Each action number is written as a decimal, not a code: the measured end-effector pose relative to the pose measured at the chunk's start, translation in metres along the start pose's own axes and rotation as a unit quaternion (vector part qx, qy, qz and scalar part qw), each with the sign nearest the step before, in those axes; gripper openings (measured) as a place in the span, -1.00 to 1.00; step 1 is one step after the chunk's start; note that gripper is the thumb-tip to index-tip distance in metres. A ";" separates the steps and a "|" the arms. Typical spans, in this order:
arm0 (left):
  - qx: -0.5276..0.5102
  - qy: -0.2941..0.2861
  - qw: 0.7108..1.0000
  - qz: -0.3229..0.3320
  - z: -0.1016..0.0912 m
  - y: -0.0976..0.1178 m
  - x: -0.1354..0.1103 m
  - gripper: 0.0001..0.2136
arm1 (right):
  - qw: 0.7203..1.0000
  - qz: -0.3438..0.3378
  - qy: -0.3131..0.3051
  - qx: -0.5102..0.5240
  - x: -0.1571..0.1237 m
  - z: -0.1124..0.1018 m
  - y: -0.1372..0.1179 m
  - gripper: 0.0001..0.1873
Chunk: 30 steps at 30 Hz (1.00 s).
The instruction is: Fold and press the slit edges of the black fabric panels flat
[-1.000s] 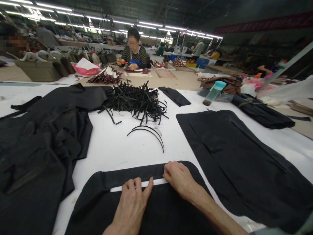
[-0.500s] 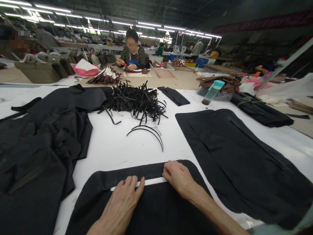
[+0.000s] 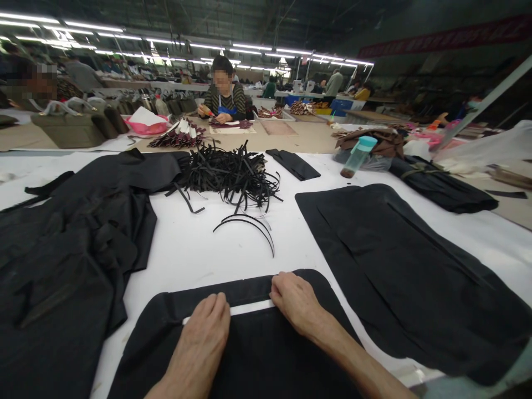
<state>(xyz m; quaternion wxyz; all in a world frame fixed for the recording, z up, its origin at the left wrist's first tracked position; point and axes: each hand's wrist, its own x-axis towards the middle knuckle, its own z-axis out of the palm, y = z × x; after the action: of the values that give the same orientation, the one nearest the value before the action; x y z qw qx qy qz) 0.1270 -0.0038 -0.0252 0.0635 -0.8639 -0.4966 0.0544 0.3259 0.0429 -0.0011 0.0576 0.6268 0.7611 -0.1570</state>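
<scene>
A black fabric piece point(image 3: 266, 354) with rounded corners lies on the white table point(image 3: 208, 249) right in front of me. A thin white strip point(image 3: 249, 308) runs across it below its folded top edge. My left hand point(image 3: 203, 338) lies flat on the strip's left part, fingers together and stretched out. My right hand point(image 3: 297, 302) presses on the strip's right end with curled fingers, at the folded edge.
A heap of black fabric point(image 3: 70, 238) fills the left. Large black pieces point(image 3: 407, 271) lie at the right. A pile of black strips point(image 3: 230, 172) sits beyond, with two curved strips point(image 3: 249, 224) nearer. A teal-capped bottle point(image 3: 355, 157) stands far right. A person point(image 3: 224, 94) works at the far table.
My left hand has slid leftward along the white strip, covering more of its left part. My right hand has stayed nearly in place.
</scene>
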 end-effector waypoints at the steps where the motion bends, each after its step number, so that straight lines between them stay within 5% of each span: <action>1: -0.037 -0.007 0.999 0.008 -0.005 0.009 0.007 -0.54 | 1.000 -0.001 0.001 0.001 0.000 0.000 0.000 -0.86; 7: -0.131 -0.021 0.988 0.076 -0.002 0.047 0.040 -0.61 | 1.000 -0.016 0.006 0.026 0.002 0.003 0.005 -0.84; 17: -0.139 -0.031 0.987 0.076 0.019 0.040 0.039 -0.46 | 0.985 -0.118 0.029 0.123 -0.009 0.003 0.057 -0.81; 30: -0.024 0.043 0.996 0.078 0.027 0.057 0.042 -0.46 | 0.997 0.034 -0.053 0.052 -0.001 -0.020 0.046 -0.89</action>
<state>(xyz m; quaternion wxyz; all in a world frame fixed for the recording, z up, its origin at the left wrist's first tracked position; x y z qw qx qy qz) 0.1919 0.0053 -0.0628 0.0592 -0.9027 -0.4261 0.0099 0.3731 0.0556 0.0105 0.0704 0.6453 0.7260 -0.2273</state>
